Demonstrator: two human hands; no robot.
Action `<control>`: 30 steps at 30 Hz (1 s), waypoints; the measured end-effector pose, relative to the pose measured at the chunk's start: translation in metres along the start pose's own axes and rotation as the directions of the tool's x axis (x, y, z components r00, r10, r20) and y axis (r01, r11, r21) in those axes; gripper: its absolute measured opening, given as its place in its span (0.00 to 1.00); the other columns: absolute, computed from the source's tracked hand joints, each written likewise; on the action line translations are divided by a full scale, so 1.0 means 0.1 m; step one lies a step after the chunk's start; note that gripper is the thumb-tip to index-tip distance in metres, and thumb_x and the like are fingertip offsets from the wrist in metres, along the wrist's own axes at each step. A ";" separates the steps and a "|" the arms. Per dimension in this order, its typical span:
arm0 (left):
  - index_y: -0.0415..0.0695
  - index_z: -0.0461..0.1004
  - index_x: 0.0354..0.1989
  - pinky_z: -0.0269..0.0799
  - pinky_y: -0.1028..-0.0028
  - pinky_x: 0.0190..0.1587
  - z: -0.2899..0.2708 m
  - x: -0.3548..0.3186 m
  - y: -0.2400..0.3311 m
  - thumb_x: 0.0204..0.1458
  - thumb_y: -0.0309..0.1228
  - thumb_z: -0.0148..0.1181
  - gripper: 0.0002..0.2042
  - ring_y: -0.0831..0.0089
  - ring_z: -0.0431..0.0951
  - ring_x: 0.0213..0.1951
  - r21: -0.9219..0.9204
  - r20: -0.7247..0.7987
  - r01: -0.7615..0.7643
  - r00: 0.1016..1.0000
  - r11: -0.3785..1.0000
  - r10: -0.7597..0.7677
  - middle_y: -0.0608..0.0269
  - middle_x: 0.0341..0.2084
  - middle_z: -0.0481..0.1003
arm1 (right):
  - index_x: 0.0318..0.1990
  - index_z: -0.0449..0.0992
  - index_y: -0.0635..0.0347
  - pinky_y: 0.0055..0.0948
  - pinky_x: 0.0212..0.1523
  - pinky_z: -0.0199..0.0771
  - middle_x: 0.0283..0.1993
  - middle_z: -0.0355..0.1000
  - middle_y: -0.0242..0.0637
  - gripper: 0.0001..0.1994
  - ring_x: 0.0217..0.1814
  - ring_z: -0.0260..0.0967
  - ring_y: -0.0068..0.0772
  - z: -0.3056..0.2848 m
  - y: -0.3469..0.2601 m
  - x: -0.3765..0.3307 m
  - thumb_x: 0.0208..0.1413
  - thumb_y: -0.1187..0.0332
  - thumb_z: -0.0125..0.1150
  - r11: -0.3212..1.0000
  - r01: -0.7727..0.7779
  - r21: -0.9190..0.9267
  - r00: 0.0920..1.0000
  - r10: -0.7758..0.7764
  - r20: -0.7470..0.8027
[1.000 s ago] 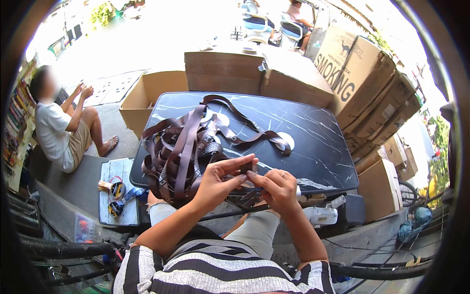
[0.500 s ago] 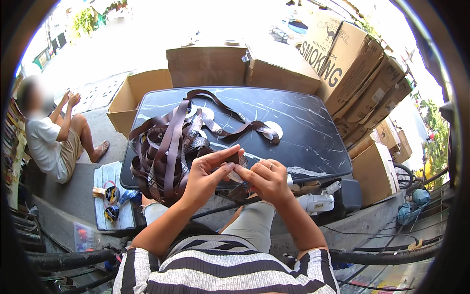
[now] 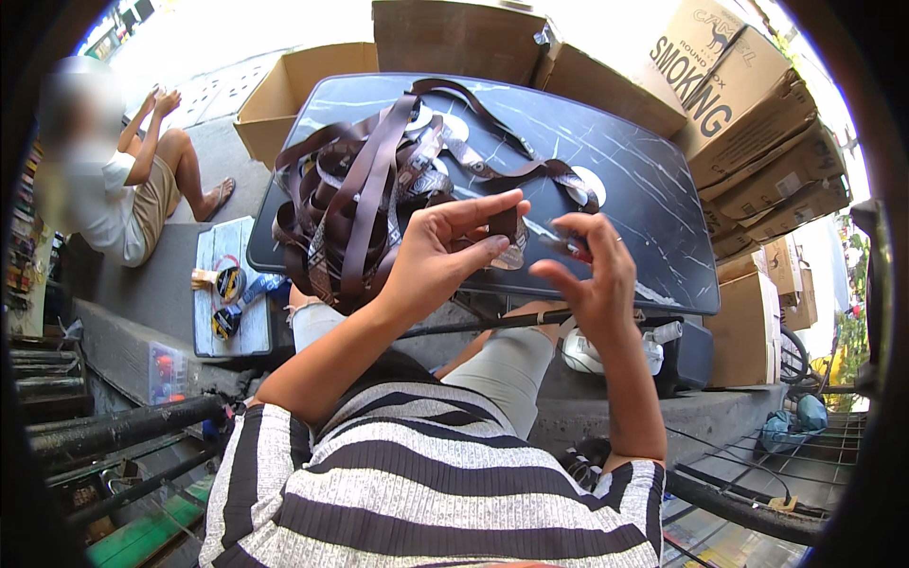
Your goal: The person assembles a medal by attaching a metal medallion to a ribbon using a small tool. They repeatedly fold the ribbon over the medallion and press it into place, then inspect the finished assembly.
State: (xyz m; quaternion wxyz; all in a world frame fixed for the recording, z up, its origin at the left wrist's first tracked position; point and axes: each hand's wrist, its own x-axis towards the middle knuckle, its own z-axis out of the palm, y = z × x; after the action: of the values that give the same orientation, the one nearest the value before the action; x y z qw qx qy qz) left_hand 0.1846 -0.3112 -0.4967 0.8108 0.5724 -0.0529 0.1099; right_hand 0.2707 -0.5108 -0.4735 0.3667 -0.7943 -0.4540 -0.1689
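Head view: left hand (image 3: 445, 244) pinches brown ribbon (image 3: 505, 224) over the table (image 3: 639, 180); right hand (image 3: 606, 275) curls fingers round a red-handled tool (image 3: 580, 254) (thumb spread wide). Best keep the pinched ribbon flat.

A tangled brown ribbon heap (image 3: 372, 194) lies left of the left hand (image 3: 437, 244) on the black marble-patterned counter (image 3: 649, 213); large brown cardboard boxes (image 3: 615, 90) stand behind it, beyond the right hand (image 3: 606, 275).
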 end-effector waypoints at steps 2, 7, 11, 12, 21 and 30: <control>0.37 0.70 0.64 0.75 0.72 0.58 0.00 0.00 0.00 0.54 0.18 0.63 0.26 0.75 0.78 0.53 0.001 -0.002 -0.001 1.000 1.000 0.001 0.53 0.56 0.77 | 0.50 0.75 0.54 0.33 0.32 0.72 0.35 0.72 0.35 0.19 0.33 0.70 0.35 -0.07 0.01 0.05 0.55 0.56 0.69 0.994 0.027 -0.102 0.999 -0.024 0.031; 0.36 0.70 0.64 0.77 0.71 0.57 0.01 -0.01 0.01 0.54 0.17 0.63 0.26 0.74 0.79 0.53 0.004 0.001 0.000 1.000 1.000 0.000 0.53 0.56 0.77 | 0.56 0.75 0.49 0.29 0.37 0.72 0.36 0.70 0.30 0.23 0.36 0.69 0.31 -0.13 0.03 0.11 0.53 0.58 0.70 0.927 0.206 -0.314 0.978 -0.182 0.106; 0.37 0.71 0.63 0.78 0.75 0.53 0.02 -0.01 0.00 0.54 0.17 0.62 0.25 0.78 0.80 0.48 0.004 -0.013 0.010 1.000 1.000 -0.010 0.54 0.55 0.77 | 0.56 0.77 0.43 0.29 0.39 0.73 0.37 0.68 0.26 0.24 0.37 0.68 0.28 -0.13 0.03 0.15 0.50 0.57 0.71 0.868 0.303 -0.393 0.953 -0.270 0.137; 0.38 0.72 0.62 0.79 0.77 0.50 0.03 -0.02 0.00 0.54 0.16 0.62 0.25 0.80 0.80 0.45 0.014 -0.021 0.004 1.000 1.000 -0.004 0.55 0.54 0.78 | 0.56 0.77 0.41 0.29 0.39 0.72 0.37 0.68 0.25 0.23 0.37 0.68 0.27 -0.14 0.03 0.16 0.50 0.57 0.71 0.850 0.321 -0.418 0.947 -0.284 0.150; 0.39 0.73 0.62 0.80 0.78 0.48 0.01 -0.04 -0.01 0.54 0.16 0.61 0.24 0.81 0.81 0.43 0.019 -0.022 0.015 1.000 1.000 -0.015 0.56 0.54 0.78 | 0.55 0.79 0.33 0.26 0.39 0.70 0.39 0.67 0.21 0.21 0.38 0.67 0.22 -0.13 0.04 0.20 0.51 0.57 0.68 0.763 0.423 -0.489 0.906 -0.365 0.214; 0.37 0.72 0.62 0.78 0.75 0.53 0.01 -0.04 0.00 0.54 0.16 0.62 0.24 0.77 0.81 0.47 0.019 0.009 0.036 0.999 0.999 -0.036 0.54 0.56 0.77 | 0.52 0.82 0.35 0.25 0.38 0.68 0.38 0.68 0.21 0.21 0.36 0.65 0.21 -0.18 0.06 0.24 0.47 0.58 0.71 0.674 0.529 -0.516 0.844 -0.479 0.241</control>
State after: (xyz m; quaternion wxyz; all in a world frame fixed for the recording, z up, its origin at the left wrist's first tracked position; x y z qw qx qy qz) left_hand 0.1810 -0.3123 -0.4967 0.8069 0.5815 -0.0452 0.0931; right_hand 0.2895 -0.5113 -0.4496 0.0348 -0.7161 -0.5996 -0.3555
